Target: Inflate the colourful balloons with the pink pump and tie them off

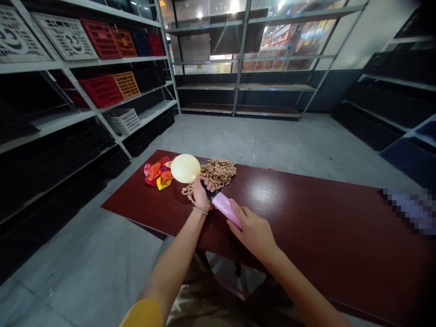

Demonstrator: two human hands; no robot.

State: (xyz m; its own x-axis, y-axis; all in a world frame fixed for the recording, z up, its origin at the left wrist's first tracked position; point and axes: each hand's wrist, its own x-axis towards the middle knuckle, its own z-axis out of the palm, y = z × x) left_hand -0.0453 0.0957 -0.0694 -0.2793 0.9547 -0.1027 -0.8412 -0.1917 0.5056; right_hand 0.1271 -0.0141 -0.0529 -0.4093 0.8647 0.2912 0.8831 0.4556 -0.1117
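Note:
A pale yellow balloon, partly inflated, sits at the nozzle end of a balloon pump with a pink barrel and a black end. My left hand is closed round the black end, right at the balloon's neck; the neck itself is mostly hidden by the fingers. Around the pink barrel's near end my right hand is wrapped. Behind the left hand lies a heap of tan rope. Left of the balloon is a pile of uninflated balloons in red, orange, pink and yellow.
The dark red table stretches to the right, where a pixelated purple item lies at its edge. Metal shelves holding plastic crates stand at left. Further racks line the back wall.

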